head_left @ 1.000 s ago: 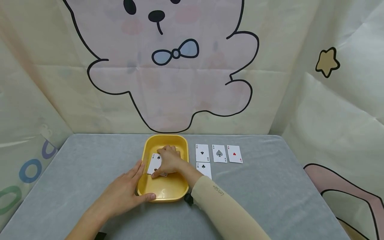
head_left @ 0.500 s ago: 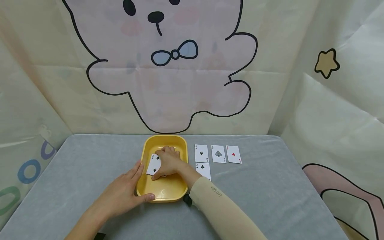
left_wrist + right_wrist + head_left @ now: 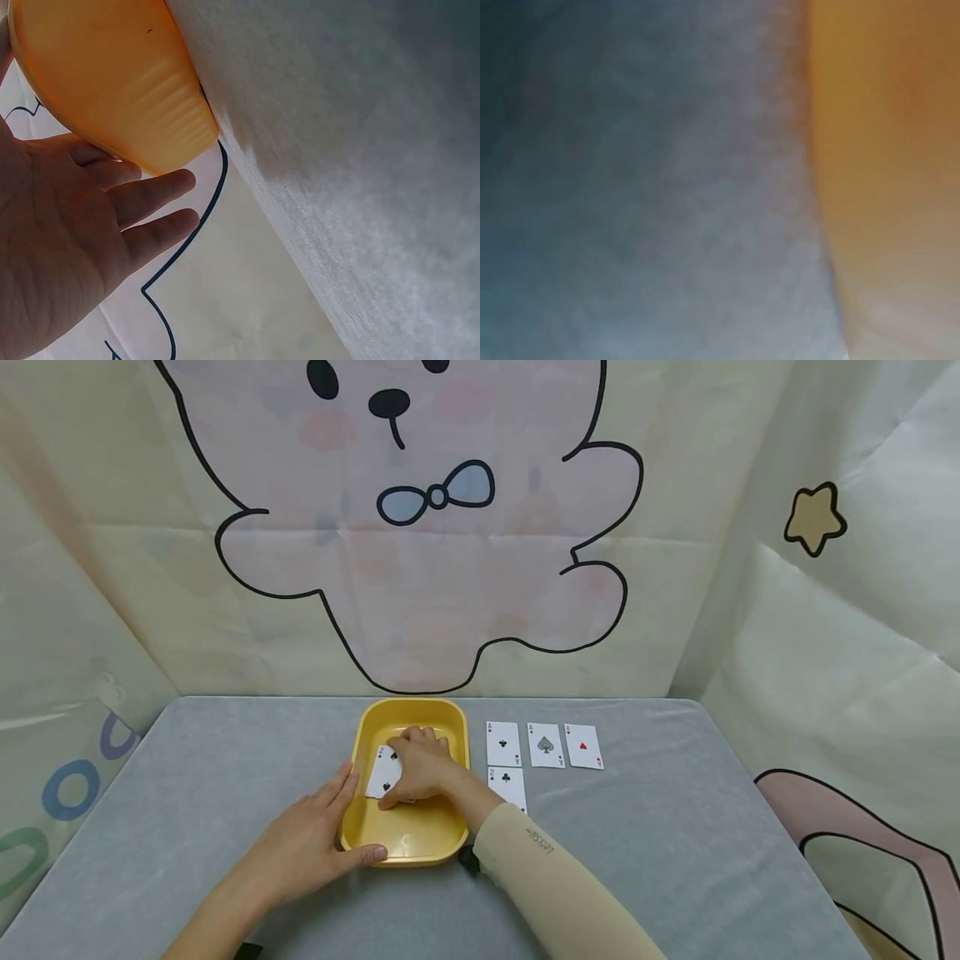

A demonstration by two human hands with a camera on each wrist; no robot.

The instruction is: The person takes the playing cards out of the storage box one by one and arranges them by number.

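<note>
A yellow tray [image 3: 408, 843] stands on the table, in the middle of the head view. My left hand [image 3: 318, 827] steadies it, with straight fingers along its left side and the thumb on the near rim. The left wrist view shows those fingers [image 3: 154, 196] extended by the tray's outer wall. Inside the tray, my right hand [image 3: 423, 766] bends over the playing cards [image 3: 384, 770], thumb at their near edge and fingers toward the far edge. A black-suited card shows left of this hand; it covers the rest. The right wrist view has only the tray's side [image 3: 892, 172], blurred.
Right of the tray lie an ace of clubs [image 3: 503, 744], an ace of spades [image 3: 545, 746] and an ace of hearts [image 3: 583, 747] in a row. Below the first is a two of clubs [image 3: 507, 787], partly behind the right forearm. A grey cloth [image 3: 675, 852] covers the table.
Both hands, the tray and the cards keep their places. The head view has shifted very slightly.
</note>
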